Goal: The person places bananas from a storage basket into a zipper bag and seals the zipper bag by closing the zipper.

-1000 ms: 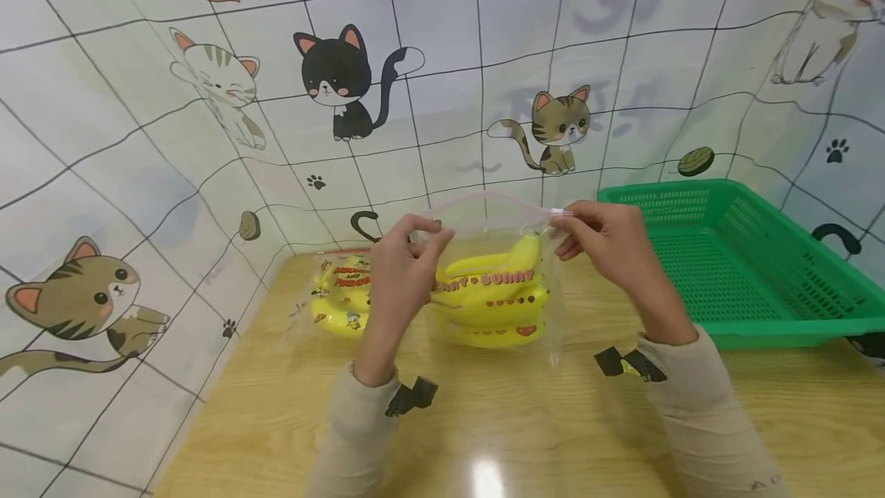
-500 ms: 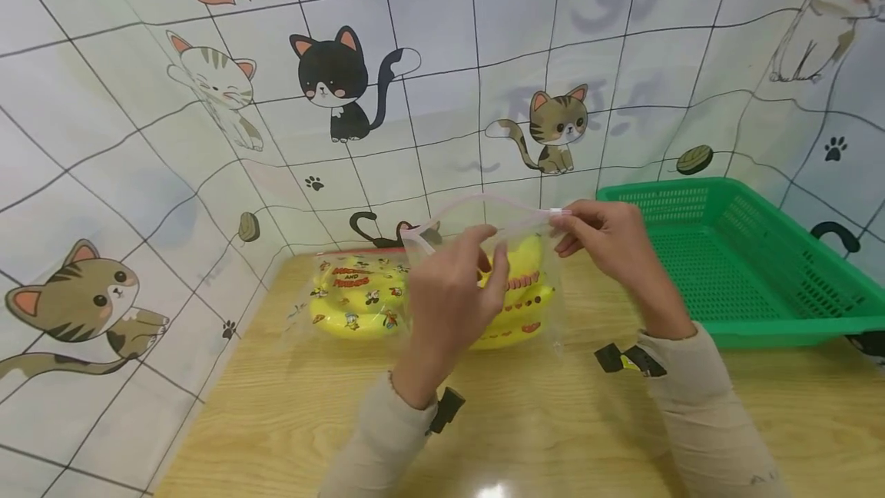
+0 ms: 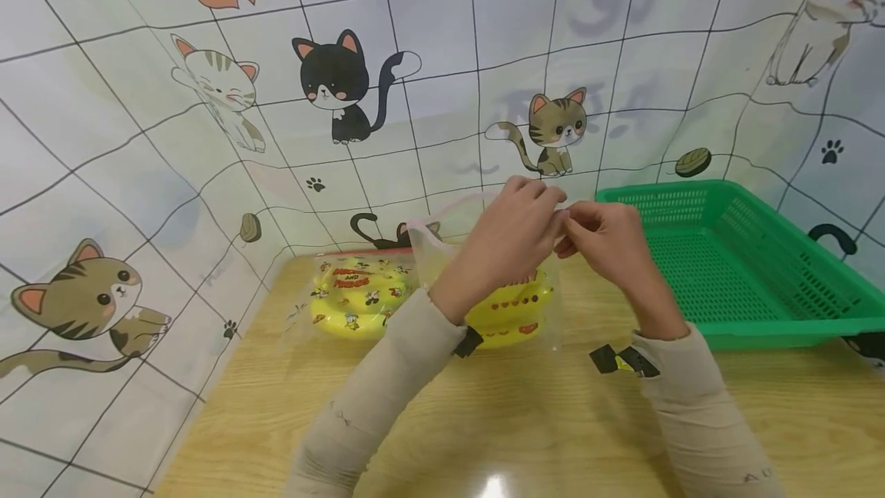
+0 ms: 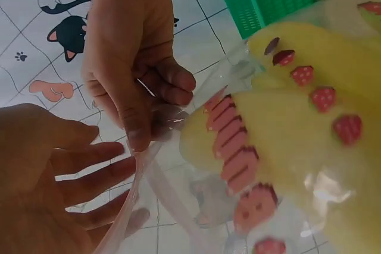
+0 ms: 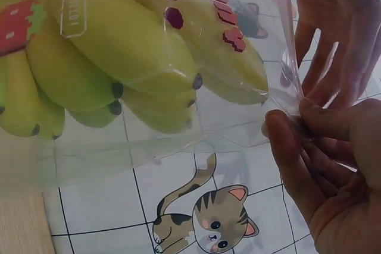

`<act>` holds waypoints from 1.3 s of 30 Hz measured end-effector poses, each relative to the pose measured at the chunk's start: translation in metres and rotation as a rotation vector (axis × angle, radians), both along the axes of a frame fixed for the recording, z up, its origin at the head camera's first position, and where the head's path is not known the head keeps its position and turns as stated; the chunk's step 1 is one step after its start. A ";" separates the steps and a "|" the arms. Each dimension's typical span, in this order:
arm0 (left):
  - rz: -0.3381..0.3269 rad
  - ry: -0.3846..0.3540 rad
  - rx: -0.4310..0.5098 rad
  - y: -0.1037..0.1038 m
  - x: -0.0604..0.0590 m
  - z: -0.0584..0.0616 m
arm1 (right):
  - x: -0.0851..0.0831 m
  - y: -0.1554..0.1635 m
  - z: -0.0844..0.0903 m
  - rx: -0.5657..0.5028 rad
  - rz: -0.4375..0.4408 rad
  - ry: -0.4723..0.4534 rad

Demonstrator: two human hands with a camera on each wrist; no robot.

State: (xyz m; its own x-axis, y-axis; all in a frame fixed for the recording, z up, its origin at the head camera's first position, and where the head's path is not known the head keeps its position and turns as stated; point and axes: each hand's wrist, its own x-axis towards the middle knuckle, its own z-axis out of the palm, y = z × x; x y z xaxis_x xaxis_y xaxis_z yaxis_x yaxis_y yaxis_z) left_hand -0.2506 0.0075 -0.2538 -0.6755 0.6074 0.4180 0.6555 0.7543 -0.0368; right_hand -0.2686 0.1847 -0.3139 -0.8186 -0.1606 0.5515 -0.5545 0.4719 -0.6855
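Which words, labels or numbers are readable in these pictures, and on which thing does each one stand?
"HELLO!": small label on the banana toy inside the clear bag that the right hand pinches.
Red lettering on that same banana toy: mostly hidden by the left hand, not readable.
Red lettering on the yellow ring toy: too blurred to read.
Letters on the right sleeve: cut off, unreadable.

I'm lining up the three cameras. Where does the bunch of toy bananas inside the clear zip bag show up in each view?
Head: toy bananas at centre, partly behind the left hand.
Left wrist: right half of the picture, behind the film of the clear zip bag.
Right wrist: upper left.
Shared landmark: the right hand pinching the bag's corner, also in the left wrist view and the right wrist view.
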 end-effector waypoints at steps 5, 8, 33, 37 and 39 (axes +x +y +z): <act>0.022 -0.029 0.000 0.005 -0.011 -0.002 | 0.000 -0.001 -0.001 0.012 -0.023 -0.015; 0.034 -0.022 0.000 0.006 -0.015 -0.003 | 0.000 -0.001 -0.001 0.028 -0.012 -0.030; 0.134 0.131 -0.127 0.002 -0.012 -0.004 | -0.002 0.008 0.000 0.057 0.007 0.061; 0.150 0.126 -0.133 -0.002 -0.012 -0.005 | 0.000 0.009 0.002 0.056 0.002 0.051; 0.147 0.123 -0.134 -0.003 -0.012 -0.004 | 0.001 0.010 0.003 0.063 -0.006 0.050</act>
